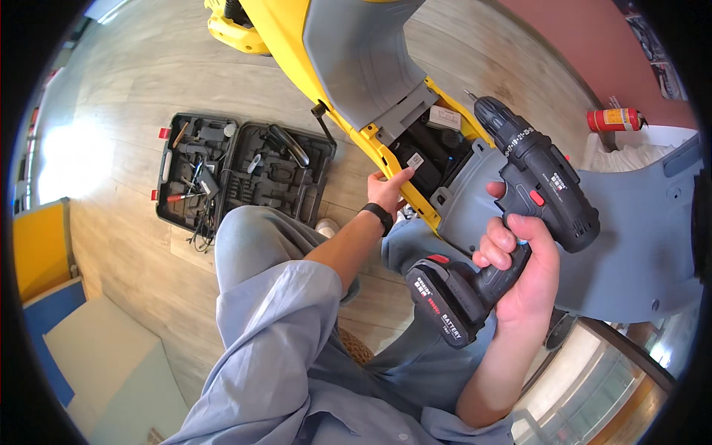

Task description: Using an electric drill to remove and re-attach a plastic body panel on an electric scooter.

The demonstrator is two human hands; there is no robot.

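My right hand is wrapped round the grip of a black cordless drill, raised in front of me at the right. The drill's bit points up and to the left, and its battery pack hangs over my leg. My left hand grips the yellow side panel of a yellow and grey electric scooter, thumb on top; the fingertips below the edge are hidden. Beside that thumb is the scooter's open compartment, with dark parts and a white-labelled box inside. A grey body panel adjoins the compartment.
An open black tool case lies on the wood-look floor at the left, with loose tools and cables in it. A black crank-shaped lever sticks out from the scooter's side. A red fire extinguisher is at the far right.
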